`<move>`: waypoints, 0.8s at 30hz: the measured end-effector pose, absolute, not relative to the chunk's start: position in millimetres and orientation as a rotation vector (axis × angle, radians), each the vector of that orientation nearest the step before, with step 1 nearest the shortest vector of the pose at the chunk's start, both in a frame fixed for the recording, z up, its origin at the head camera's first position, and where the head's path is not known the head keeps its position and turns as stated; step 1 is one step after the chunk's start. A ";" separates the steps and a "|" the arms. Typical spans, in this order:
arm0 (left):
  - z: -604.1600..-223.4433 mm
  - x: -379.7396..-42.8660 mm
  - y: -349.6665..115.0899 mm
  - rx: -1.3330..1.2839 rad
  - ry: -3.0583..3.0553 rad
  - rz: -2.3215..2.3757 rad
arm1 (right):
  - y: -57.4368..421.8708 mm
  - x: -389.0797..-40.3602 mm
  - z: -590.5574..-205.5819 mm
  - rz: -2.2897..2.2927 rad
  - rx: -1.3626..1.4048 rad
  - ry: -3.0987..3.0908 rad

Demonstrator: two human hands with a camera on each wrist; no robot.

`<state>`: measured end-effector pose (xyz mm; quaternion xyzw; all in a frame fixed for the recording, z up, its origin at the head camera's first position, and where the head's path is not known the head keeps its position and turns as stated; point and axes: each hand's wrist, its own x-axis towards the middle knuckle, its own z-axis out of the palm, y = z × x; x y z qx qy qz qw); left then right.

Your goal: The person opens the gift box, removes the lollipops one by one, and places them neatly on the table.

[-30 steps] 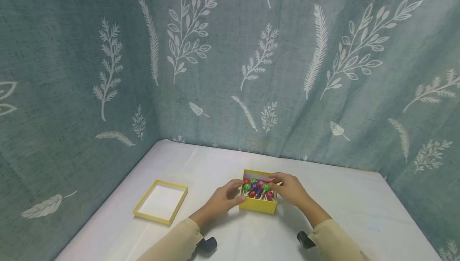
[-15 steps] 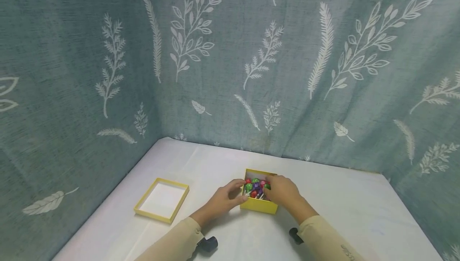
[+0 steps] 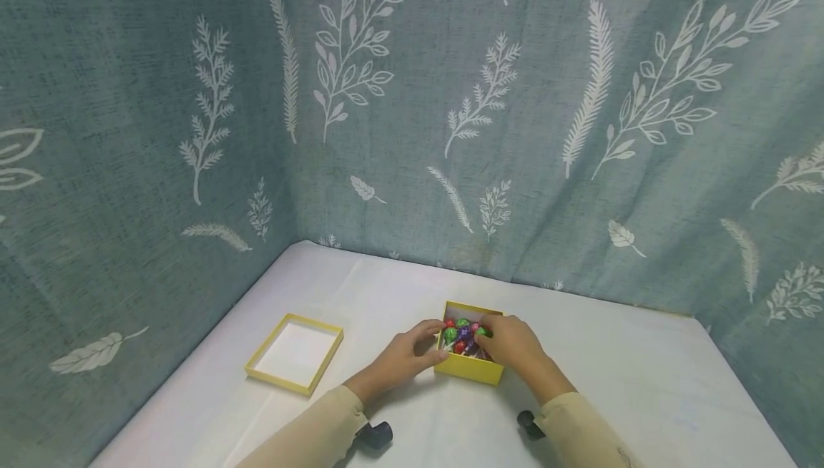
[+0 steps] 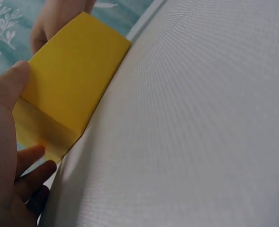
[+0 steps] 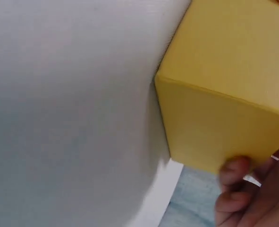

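Observation:
In the head view, a yellow open box stands on the white table, with wrapped lollipops in red, green, purple and pink inside. My left hand holds the box's left end, its thumb at the front corner and its fingers by the left side. The left wrist view shows that thumb on the upper edge of the yellow box. My right hand reaches over the right rim, thumb and forefinger around a green lollipop; their tips are partly hidden. Its other fingers curl by the box's right side.
A shallow yellow-rimmed box lid, white inside, lies left of the box. A white cloth covers the table. Blue-green curtains with white leaf prints hang behind and at the left.
My right hand has moved from the box's right rim leftward and in among the lollipops, its thumb and forefinger closing on a green one. My left hand has stayed at the box.

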<state>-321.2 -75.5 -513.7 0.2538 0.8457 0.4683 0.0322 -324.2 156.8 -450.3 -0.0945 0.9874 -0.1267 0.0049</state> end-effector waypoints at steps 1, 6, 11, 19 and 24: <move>-513.4 -320.7 -75.9 0.775 2.603 1.440 | 158.0 -323.7 -451.6 -0.445 -0.307 3.098; -512.1 -318.6 -77.8 0.776 2.606 1.439 | 160.1 -319.7 -456.6 -0.760 -0.242 3.094; -512.9 -317.9 -79.0 0.772 2.610 1.442 | 162.8 -319.0 -458.1 -0.971 -0.196 3.044; -513.3 -320.4 -76.2 0.770 2.591 1.444 | 178.8 -322.9 -450.8 -1.176 -0.129 3.004; -512.3 -320.3 -74.8 0.750 2.589 1.444 | 189.5 -321.9 -442.7 -1.289 -0.123 2.965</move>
